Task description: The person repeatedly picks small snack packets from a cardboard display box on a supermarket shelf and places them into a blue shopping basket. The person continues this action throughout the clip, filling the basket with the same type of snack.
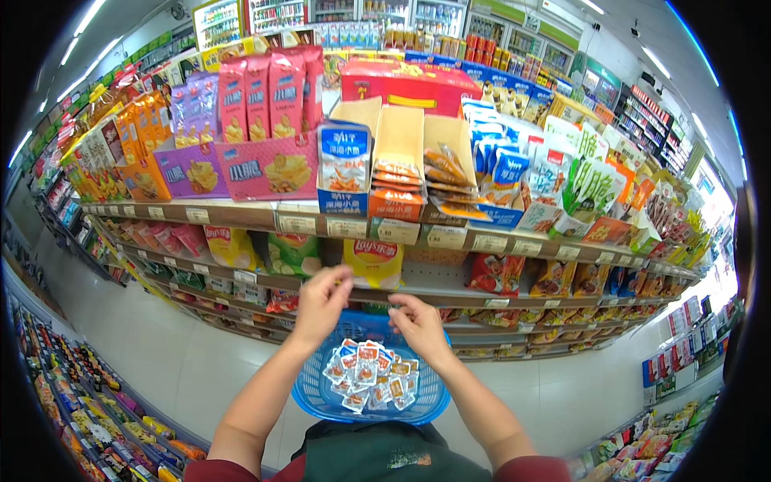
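A blue plastic basket (313, 391) is in front of my body, holding many small snack packets (367, 370) in clear, white and orange wrappers. Over its far left edge, my left hand (322, 301) is raised with fingers curled and nothing visible in them. Above the far right edge is my right hand (418, 325), its fingers bent and apart, also without a visible object. Beyond my hands, a yellow Lay's chip bag (373, 262) stands on the second shelf. On the top shelf, an orange display box (396, 202) of packets sits between a blue box (343, 175) and a brown-packet box (449, 181).
A shelf edge with price tags (346, 228) runs across the view. Pink wafer packs (268, 169) stand at the upper left and white-green snack bags (593, 181) at the right. More snack racks (108, 416) line the lower left, with another (656, 440) at lower right.
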A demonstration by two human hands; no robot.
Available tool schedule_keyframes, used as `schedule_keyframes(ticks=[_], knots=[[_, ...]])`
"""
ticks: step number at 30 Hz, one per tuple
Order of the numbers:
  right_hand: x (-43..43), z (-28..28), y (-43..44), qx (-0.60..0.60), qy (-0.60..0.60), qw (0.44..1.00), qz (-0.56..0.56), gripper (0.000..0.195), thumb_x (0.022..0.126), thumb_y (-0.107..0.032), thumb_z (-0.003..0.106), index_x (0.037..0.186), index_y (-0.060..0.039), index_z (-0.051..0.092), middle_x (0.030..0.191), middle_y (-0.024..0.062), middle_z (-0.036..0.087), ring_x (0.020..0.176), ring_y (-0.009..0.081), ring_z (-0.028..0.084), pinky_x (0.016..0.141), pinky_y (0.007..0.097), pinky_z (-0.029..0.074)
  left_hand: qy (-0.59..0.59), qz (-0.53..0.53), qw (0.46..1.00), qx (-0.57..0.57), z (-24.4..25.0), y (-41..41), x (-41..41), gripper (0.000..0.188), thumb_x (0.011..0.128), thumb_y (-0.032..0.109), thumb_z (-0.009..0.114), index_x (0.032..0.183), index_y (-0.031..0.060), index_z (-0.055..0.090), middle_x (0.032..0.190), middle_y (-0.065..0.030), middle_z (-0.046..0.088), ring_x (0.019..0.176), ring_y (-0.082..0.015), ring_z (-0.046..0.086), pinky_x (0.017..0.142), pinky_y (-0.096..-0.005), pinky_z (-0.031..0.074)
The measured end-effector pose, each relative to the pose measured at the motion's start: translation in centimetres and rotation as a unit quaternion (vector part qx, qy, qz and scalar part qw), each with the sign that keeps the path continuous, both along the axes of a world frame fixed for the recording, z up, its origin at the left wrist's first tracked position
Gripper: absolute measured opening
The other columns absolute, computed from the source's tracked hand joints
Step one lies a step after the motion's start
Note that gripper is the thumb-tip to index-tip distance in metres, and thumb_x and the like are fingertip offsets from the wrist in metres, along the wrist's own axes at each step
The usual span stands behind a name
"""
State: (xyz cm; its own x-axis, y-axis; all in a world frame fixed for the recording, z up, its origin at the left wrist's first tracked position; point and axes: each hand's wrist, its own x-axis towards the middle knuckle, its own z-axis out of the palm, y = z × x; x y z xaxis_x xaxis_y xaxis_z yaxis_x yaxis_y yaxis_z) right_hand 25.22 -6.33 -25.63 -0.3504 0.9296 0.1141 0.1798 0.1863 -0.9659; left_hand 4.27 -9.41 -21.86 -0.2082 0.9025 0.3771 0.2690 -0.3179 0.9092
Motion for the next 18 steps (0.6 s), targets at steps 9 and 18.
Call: schedule_keyframes(ticks=[9, 18], knots=[[-7.2, 20.4, 2.8, 0.083, 0.111, 0.989, 0.057, 0.081, 0.092, -0.014, 0.061, 0.152, 0.0018, 0.010, 0.075, 0.0114, 0.066, 0.053, 0.0135, 0.061, 0.047, 0.0247, 0.048, 0.108, 0.131, 0.980, 0.105, 14.2, 5.7, -3.8, 0.033, 0.091, 0.015, 0.063, 0.119, -0.0015, 0.062, 0.075, -0.0111, 0.062, 0.064, -0.0182, 0.060, 0.061, -0.0335, 0.048], [-7.8, 22.1, 4.2, -0.034, 0.041, 0.994, 0.095, 0.073, 0.093, -0.016, 0.060, 0.153, -0.0103, 0.019, 0.072, 0.0104, 0.065, 0.048, 0.0121, 0.058, 0.041, 0.0233, 0.045, 0.056, 0.101, 0.986, 0.118, 13.8, 6.5, -3.9, 0.020, 0.092, 0.013, 0.061, 0.105, -0.0023, 0.064, 0.074, -0.0105, 0.063, 0.066, -0.0173, 0.060, 0.062, -0.0326, 0.047]])
